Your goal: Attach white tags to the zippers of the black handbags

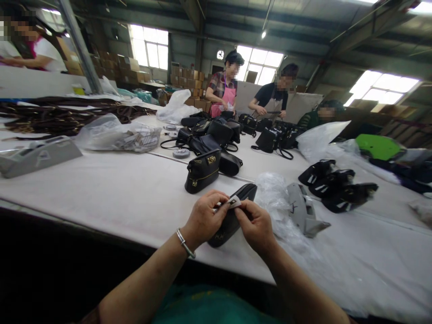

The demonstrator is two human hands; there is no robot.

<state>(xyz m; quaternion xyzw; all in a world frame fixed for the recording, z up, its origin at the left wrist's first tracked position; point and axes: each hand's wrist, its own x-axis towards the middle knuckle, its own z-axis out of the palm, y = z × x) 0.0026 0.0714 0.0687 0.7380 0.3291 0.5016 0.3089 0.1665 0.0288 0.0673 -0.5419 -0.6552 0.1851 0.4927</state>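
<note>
Between my two hands is a small white label [235,202] with a dark mark on it, pinched by the fingers of both. My left hand [206,217], with a silver bangle at the wrist, grips its left side. The thumb and fingers of my right hand [255,225] close on its right side. Just beneath the label a black handbag [225,230] lies tilted on the table, partly covered by my hands. Another black handbag [203,173] with gold hardware stands upright a little beyond.
Several black bags [216,135] are heaped farther back. Clear plastic [272,198] and a grey tape dispenser [303,211] lie at right, near more black bags [337,186]. Brown straps [67,114] and a plastic bag [118,135] are at left. Co-workers stand across the table [135,184].
</note>
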